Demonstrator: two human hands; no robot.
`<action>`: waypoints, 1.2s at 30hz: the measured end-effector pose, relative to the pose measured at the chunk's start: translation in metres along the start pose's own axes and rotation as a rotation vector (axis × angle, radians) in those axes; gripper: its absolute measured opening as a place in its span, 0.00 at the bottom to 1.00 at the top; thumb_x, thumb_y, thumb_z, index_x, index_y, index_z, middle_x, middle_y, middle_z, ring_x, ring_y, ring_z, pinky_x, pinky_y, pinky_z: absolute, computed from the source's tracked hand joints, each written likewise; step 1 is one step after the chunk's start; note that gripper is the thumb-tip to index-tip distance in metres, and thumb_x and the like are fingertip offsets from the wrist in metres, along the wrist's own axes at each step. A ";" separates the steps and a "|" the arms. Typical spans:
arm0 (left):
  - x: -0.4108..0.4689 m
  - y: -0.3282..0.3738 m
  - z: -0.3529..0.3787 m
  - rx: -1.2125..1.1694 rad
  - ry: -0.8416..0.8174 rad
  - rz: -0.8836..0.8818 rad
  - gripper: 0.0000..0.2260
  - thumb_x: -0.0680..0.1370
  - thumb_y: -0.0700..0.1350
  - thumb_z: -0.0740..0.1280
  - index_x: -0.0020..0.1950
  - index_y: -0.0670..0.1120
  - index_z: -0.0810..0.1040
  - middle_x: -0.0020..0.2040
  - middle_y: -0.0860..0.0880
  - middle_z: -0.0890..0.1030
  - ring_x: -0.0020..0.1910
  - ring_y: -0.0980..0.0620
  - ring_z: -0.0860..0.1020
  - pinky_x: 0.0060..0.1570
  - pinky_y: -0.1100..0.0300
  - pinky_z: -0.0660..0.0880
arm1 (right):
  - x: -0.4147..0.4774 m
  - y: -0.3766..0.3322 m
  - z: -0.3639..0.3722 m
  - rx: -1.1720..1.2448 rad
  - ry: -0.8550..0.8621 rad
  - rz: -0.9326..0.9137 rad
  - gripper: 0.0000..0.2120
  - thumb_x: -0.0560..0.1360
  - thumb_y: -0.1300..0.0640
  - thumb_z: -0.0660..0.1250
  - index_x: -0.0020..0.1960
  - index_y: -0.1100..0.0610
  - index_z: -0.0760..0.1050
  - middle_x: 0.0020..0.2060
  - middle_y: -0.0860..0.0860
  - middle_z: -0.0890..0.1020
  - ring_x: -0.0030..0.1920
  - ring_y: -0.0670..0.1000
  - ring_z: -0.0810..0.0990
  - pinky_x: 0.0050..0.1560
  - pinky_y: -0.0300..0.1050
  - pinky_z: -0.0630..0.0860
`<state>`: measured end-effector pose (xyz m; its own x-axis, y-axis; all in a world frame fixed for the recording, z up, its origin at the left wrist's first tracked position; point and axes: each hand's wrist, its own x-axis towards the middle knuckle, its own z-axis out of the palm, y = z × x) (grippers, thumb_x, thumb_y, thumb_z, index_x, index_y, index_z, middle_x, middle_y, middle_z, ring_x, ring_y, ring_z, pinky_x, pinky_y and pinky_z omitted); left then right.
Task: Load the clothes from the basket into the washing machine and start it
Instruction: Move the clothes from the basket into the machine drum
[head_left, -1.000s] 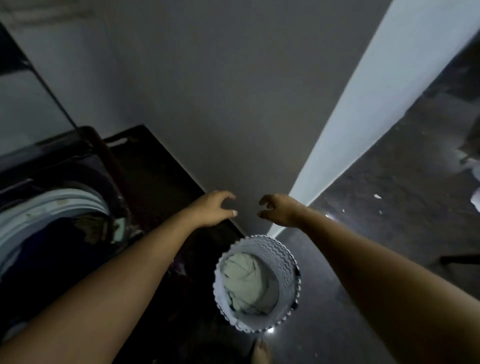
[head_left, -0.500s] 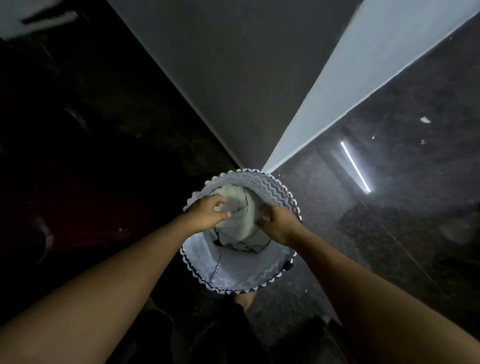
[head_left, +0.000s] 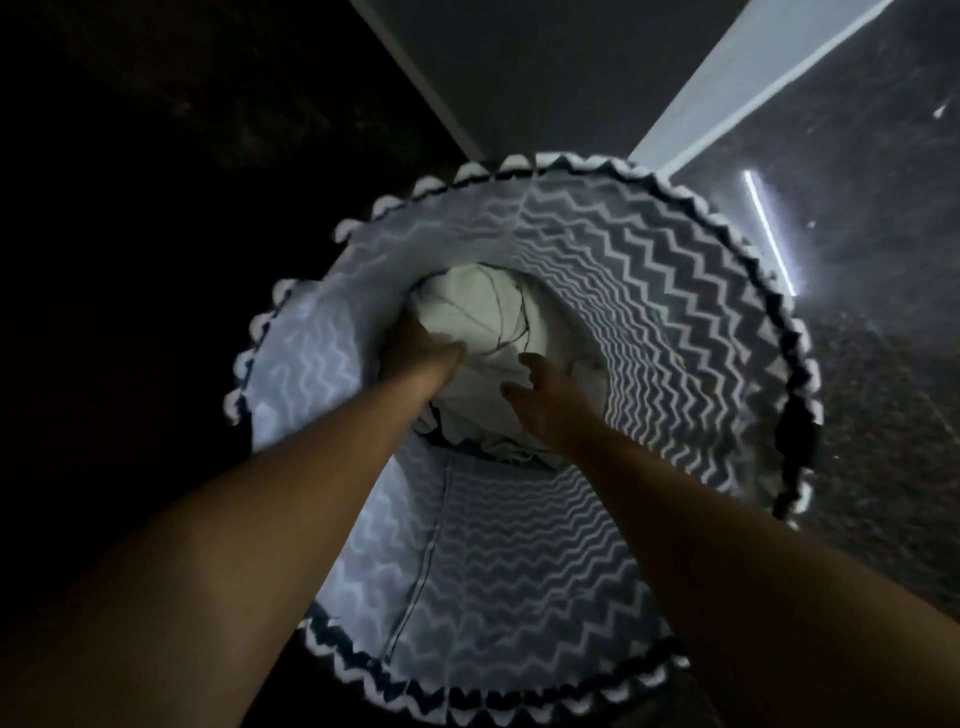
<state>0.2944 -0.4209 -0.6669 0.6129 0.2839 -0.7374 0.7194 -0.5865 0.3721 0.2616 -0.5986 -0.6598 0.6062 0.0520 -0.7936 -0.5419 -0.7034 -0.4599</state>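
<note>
Inside basket (head_left: 649, 270), left hand (head_left: 418, 345) presses into pale cloth (head_left: 470, 306) at 9 o'clock; grip cannot be determined. Right hand (head_left: 553, 402) at 4 o'clock, fingers spread, holding nothing.

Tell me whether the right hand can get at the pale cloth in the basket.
Probably yes: the right hand is inside the basket, fingers spread right at the pale cloth, with nothing between them.

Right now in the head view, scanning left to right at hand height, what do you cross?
basket rim → left hand → pale cloth → right hand → the basket's zigzag wall on the other side → glossy floor
</note>
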 end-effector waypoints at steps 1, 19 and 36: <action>0.011 -0.004 0.004 -0.034 0.018 -0.032 0.41 0.73 0.58 0.73 0.80 0.48 0.60 0.76 0.43 0.68 0.72 0.41 0.70 0.67 0.48 0.73 | 0.010 0.003 0.006 0.009 0.010 -0.013 0.30 0.79 0.47 0.67 0.77 0.55 0.65 0.68 0.60 0.76 0.64 0.60 0.78 0.63 0.58 0.77; -0.063 0.027 -0.008 -0.281 -0.519 0.080 0.11 0.81 0.40 0.67 0.62 0.47 0.81 0.55 0.45 0.84 0.54 0.46 0.82 0.56 0.48 0.80 | -0.016 -0.021 -0.022 0.946 -0.223 0.468 0.31 0.64 0.29 0.75 0.57 0.51 0.80 0.53 0.57 0.85 0.53 0.59 0.84 0.42 0.57 0.84; -0.271 0.093 -0.202 -0.150 -0.419 0.276 0.14 0.80 0.39 0.66 0.64 0.48 0.77 0.50 0.48 0.82 0.44 0.54 0.79 0.38 0.66 0.72 | -0.265 -0.105 -0.125 0.358 0.308 -0.074 0.22 0.74 0.33 0.65 0.54 0.49 0.82 0.51 0.46 0.86 0.54 0.51 0.84 0.59 0.53 0.80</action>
<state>0.2613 -0.3996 -0.3180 0.6252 -0.2116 -0.7512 0.6073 -0.4727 0.6385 0.2306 -0.6275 -0.3518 0.7657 -0.1575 -0.6236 -0.6245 -0.4144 -0.6620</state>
